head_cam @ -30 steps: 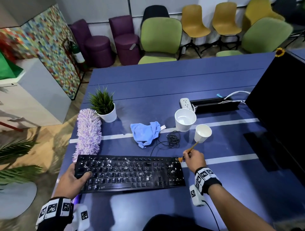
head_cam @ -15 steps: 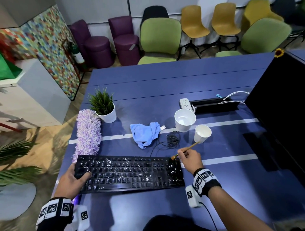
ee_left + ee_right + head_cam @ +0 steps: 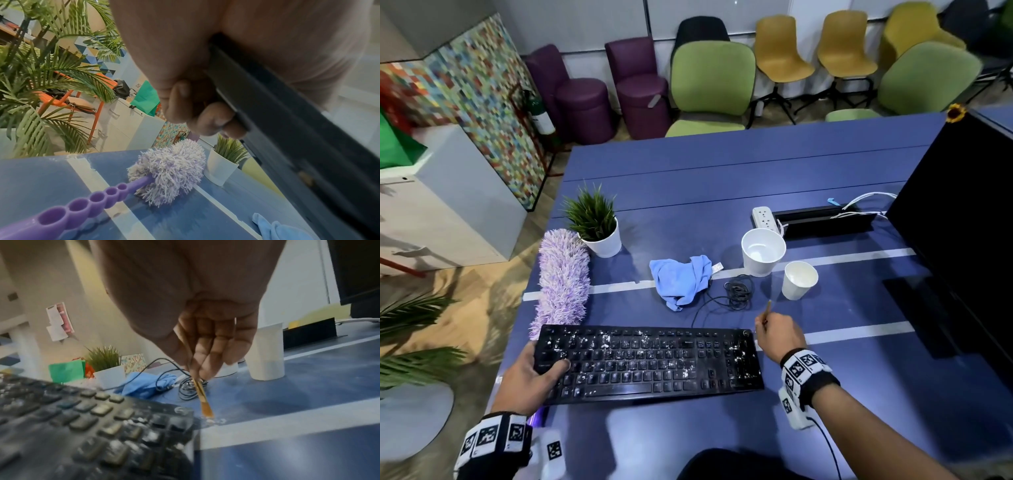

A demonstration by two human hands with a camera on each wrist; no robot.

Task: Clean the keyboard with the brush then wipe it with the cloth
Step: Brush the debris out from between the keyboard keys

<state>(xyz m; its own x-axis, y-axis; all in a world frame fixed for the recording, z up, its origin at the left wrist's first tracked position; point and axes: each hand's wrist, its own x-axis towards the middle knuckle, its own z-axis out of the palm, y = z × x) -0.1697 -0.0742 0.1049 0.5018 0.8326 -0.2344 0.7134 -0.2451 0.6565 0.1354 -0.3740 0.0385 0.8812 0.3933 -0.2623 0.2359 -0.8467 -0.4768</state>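
A black keyboard (image 3: 650,363) speckled with white dust lies near the table's front edge. My left hand (image 3: 530,373) grips its left end, thumb on the keys; the left wrist view shows my fingers (image 3: 213,118) curled under the keyboard's edge (image 3: 287,113). My right hand (image 3: 779,334) pinches a thin wooden brush (image 3: 202,397) just off the keyboard's top right corner (image 3: 180,412). The bristle tip touches the table among white crumbs. Only the handle end (image 3: 768,306) shows in the head view. A crumpled blue cloth (image 3: 681,279) lies behind the keyboard.
A purple fluffy duster (image 3: 563,277) lies at the left, a potted plant (image 3: 599,228) behind it. A coiled black cable (image 3: 738,291), a white pot (image 3: 763,251) and a paper cup (image 3: 798,279) stand behind the right hand. A power strip (image 3: 765,217) and a black monitor (image 3: 962,222) are at the right.
My right hand swept the brush left over the keyboard's right end, then back off its top right corner to the table. The left hand kept its hold.
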